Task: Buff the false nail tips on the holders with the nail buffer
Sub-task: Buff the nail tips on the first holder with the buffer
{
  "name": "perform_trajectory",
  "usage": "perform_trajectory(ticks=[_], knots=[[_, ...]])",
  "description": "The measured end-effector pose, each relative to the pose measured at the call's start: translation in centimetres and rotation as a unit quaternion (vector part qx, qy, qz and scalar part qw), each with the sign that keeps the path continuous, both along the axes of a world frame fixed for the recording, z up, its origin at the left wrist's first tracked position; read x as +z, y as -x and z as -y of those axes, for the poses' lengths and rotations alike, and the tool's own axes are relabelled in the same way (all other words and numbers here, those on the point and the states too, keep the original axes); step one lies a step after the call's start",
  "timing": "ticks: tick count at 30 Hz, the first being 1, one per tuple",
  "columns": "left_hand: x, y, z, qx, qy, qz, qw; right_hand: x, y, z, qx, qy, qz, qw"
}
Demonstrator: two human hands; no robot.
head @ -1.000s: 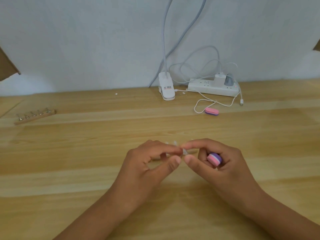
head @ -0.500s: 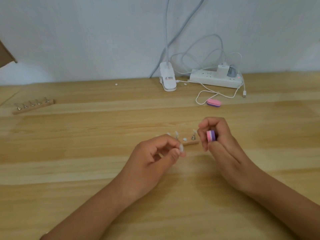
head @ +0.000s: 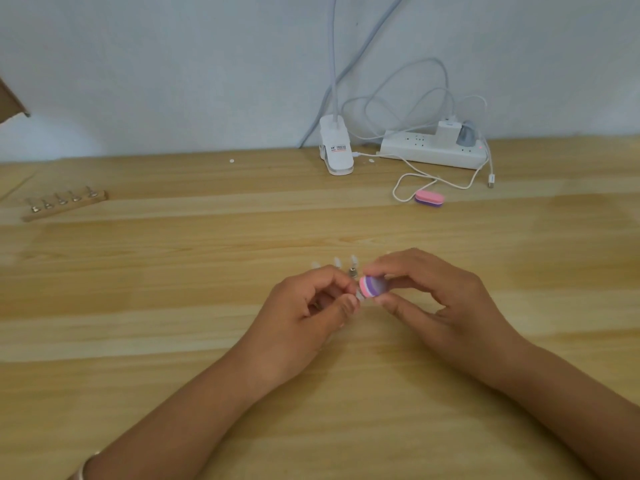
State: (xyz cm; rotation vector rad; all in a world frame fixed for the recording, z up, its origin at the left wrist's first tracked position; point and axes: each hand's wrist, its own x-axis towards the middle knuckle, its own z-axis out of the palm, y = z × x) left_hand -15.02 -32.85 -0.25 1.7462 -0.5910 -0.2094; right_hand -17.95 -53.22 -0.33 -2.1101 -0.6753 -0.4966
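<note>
My left hand (head: 304,306) pinches a small clear false nail tip (head: 360,296) between thumb and fingers at the table's middle. My right hand (head: 436,299) grips a pink and purple nail buffer (head: 371,286), whose end touches that tip. Just behind the hands stand several clear nail tips (head: 353,263) on small metal holders; their wooden base is mostly hidden by my fingers.
A second wooden strip of metal holders (head: 64,204) lies at the far left. Another pink and purple buffer (head: 429,198) lies near a white power strip (head: 433,152) with cables. A white lamp clip (head: 336,150) stands at the wall.
My right hand has brought the buffer left and down onto the nail tip in my left hand. The left hand has stayed nearly in place.
</note>
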Motion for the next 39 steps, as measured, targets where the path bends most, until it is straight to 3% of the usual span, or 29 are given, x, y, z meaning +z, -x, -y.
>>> perform_trajectory(ticks=[14, 39], knots=[[0.29, 0.28, 0.05, 0.003, -0.018, 0.018, 1.0, -0.47, -0.32, 0.06, 0.024, 0.073, 0.116, 0.99], [0.24, 0.33, 0.18, 0.022, -0.008, 0.005, 1.0, -0.59, -0.31, 0.07, 0.014, 0.093, 0.142, 0.985]])
